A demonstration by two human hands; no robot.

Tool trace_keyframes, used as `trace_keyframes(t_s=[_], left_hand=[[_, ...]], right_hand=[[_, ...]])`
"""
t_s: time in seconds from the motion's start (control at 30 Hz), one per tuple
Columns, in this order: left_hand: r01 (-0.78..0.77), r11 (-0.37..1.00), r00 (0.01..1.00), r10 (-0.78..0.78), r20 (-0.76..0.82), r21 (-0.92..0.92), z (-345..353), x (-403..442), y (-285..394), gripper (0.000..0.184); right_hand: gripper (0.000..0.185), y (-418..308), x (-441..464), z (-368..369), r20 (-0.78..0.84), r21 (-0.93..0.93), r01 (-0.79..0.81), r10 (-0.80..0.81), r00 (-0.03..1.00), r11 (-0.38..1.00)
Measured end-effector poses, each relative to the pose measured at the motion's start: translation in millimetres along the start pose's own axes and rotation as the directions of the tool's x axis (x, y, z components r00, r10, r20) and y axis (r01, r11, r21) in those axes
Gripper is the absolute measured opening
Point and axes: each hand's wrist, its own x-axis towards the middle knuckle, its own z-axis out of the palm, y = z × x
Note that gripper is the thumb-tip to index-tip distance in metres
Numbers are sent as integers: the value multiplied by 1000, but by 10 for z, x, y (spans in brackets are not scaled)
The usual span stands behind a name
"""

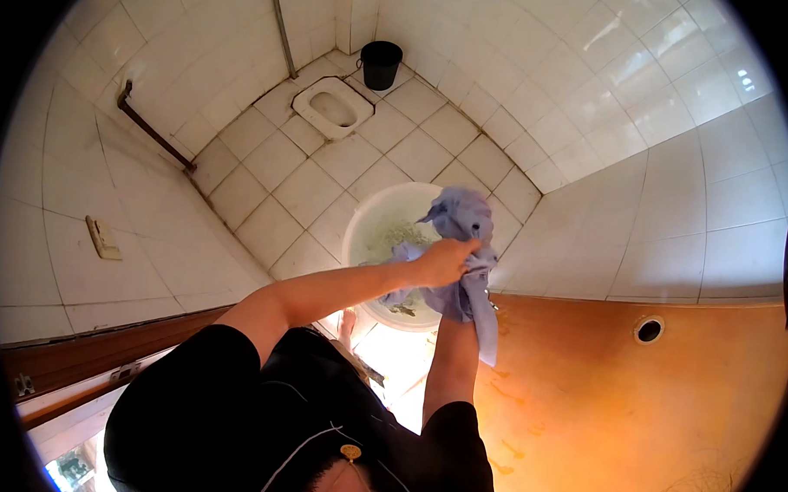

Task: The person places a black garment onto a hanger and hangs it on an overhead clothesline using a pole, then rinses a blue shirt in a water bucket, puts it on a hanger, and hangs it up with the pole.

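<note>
A bunched lavender-grey garment (461, 212) is held up over the right side of a white basin (353, 231). My left hand (448, 262) reaches across from the left with its fingers closed on the cloth. My right forearm (452, 365) comes up from below, and the garment drapes over the wrist. The cloth hides my right hand and its fingers. One strip of fabric hangs down beside that forearm, and another part droops toward the basin. Cloudy water (390, 237) with light froth fills the basin.
Behind the basin, a squat toilet (334, 108) is set in the tiled floor, with a black bucket (380, 65) beside it. An orange-brown door (631, 402) with a round hole stands at the right. Pipes (155, 127) run along the left wall.
</note>
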Motion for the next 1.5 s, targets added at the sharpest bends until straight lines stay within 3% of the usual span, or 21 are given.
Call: trace_keyframes(t_s=[0.03, 0.07, 0.13, 0.27, 0.5, 0.57, 0.63, 0.7, 0.73, 0.77, 1.0, 1.1, 1.13, 1.17, 1.2, 1.23, 1.3, 1.33, 1.4, 1.47, 1.5], left_hand=[[-117, 993, 993, 116, -35, -31, 25, -49, 76, 32], [-117, 993, 993, 116, -36, -30, 35, -93, 140, 32], [-64, 994, 978, 44, 203, 91, 13, -172, 275, 33], [-66, 997, 988, 69, 135, -31, 23, -271, 216, 32], [-30, 999, 999, 31, 26, -23, 81, -328, -29, 34], [224, 954, 968, -194, 162, -199, -202, -214, -139, 34], [293, 951, 953, -299, -56, -104, -436, -119, -346, 36], [320, 875, 937, -349, -15, -364, -774, -17, -580, 40], [407, 835, 881, -465, -81, -370, -885, 34, -740, 39], [508, 789, 831, -555, -44, -345, -1113, 45, -737, 41], [533, 691, 597, -716, -362, -489, -1912, -202, -1990, 47], [561, 650, 607, -744, -280, -512, -2195, -440, -1771, 51], [562, 649, 604, -746, -281, -512, -2243, -492, -1807, 51], [654, 639, 610, -762, -217, -405, -2300, -528, -1858, 54], [729, 621, 605, -781, -155, -287, -2342, -560, -1882, 56], [732, 618, 601, -784, -156, -286, -2334, -589, -1795, 56], [668, 667, 714, -700, 31, -330, -2275, -618, -1536, 61], [671, 664, 711, -702, 32, -330, -2276, -642, -1547, 61], [695, 718, 719, -695, 4, -42, -2285, -729, -1583, 58], [696, 717, 717, -697, 6, -34, -2276, -882, -1864, 53], [694, 719, 720, -694, 10, -27, -2258, -956, -1970, 48]], right_hand=[[45, -2, -5, -16, 0, 6, -2, 2, 1000, 1000], [45, -2, -14, -33, 0, 6, -7, 7, 1000, 1000], [45, -6, -14, -45, 3, 0, -15, 15, 1000, 1000], [46, -12, -19, -84, 9, -17, -32, 33, 999, 999], [46, -31, 59, -64, 30, -52, -57, 58, 998, 997], [46, -23, 76, -57, 39, -73, -62, 65, 997, 995], [47, -33, 108, -69, 51, -102, -75, 81, 995, 992], [47, -79, 154, -75, 65, -150, -92, 103, 993, 984], [47, -91, 176, -91, 77, -177, -98, 113, 991, 979], [47, -112, 203, -125, 86, -214, -111, 132, 988, 971], [48, -900, 520, -919, 133, -561, -239, 371, 919, 792], [48, -1330, 895, -1772, 325, -575, -189, 434, 840, 796], [48, -1915, 645, -1375, 95, -548, -221, 323, 942, 807], [38, -2387, 479, -855, -299, -666, -372, 225, 927, 646], [32, -2527, 648, -1021, -227, -735, -262, 137, 964, 625], [26, -2660, 799, -1174, -149, -792, -152, 54, 987, 592], [26, -2836, 825, -938, -187, -737, 13, -222, 957, 676], [26, -2870, 876, -908, -188, -737, 10, -218, 958, 676], [28, -2897, 962, -862, -405, -604, 28, -337, 850, 797], [22, -2758, 992, -777, -420, -615, 43, -373, 827, 788], [24, -2627, 1021, -746, -346, -639, 82, -381, 858, 765]])
